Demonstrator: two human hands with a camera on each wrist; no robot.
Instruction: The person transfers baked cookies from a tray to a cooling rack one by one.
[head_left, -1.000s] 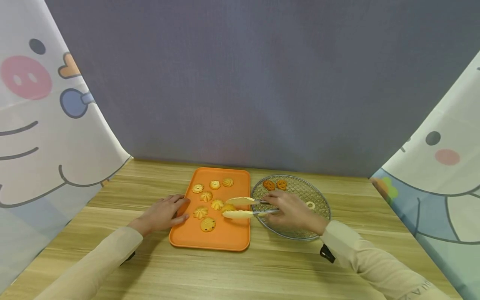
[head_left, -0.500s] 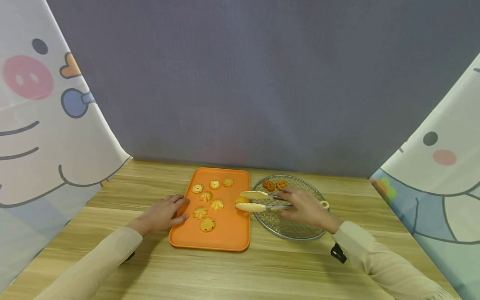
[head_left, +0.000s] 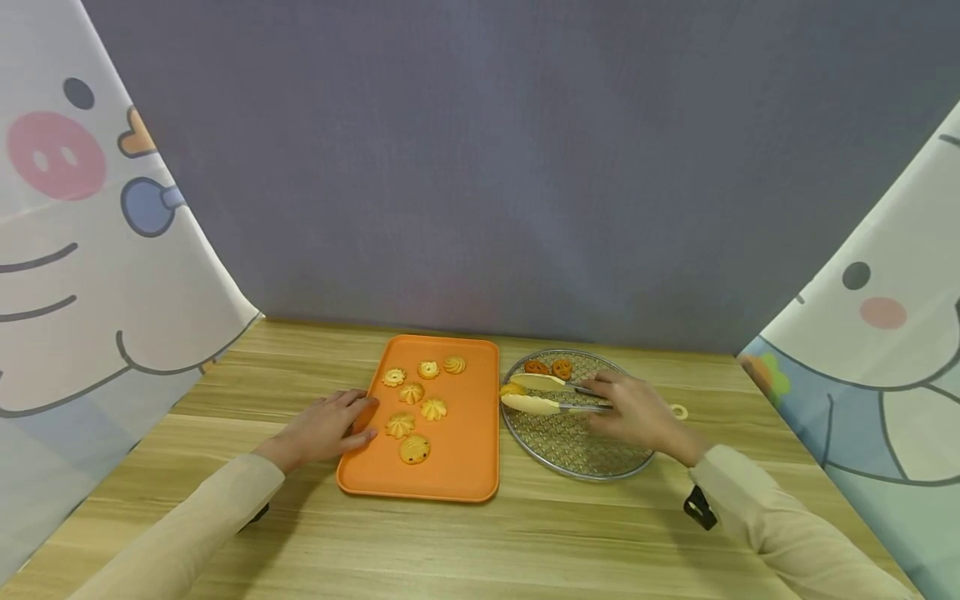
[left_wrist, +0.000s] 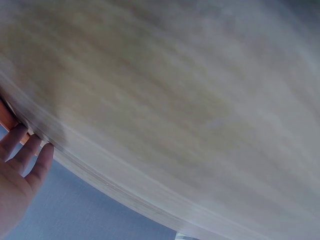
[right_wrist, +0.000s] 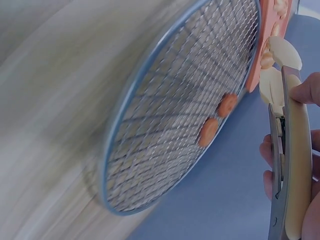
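Two hands in view. My right hand (head_left: 637, 414) grips the tongs (head_left: 551, 394), fingers curled round the metal handles; cream tips squeezed in on a yellow cookie (head_left: 513, 389) at the left edge of the round wire rack (head_left: 585, 454), over the mesh. Can't tell if that cookie touches the mesh. In the right wrist view the tongs (right_wrist: 287, 150) run up along my fingers (right_wrist: 267, 150), tips pointing toward the tray edge. Two darker orange cookies (head_left: 549, 367) sit at the far side of the rack, just beyond the tong tips.

My left hand (head_left: 322, 427) lies flat, fingers straight and relaxed, fingertips resting on the left rim of the orange tray (head_left: 457, 475), holding nothing. Left wrist view shows only fingers (left_wrist: 30, 160) and blurred wood. Six pale cookies (head_left: 417, 398) on the tray, left half, spread apart. Tray and rack side by side on the wooden worktop (head_left: 525, 542), nearly touching. Cartoon curtains on both sides, grey backdrop behind.
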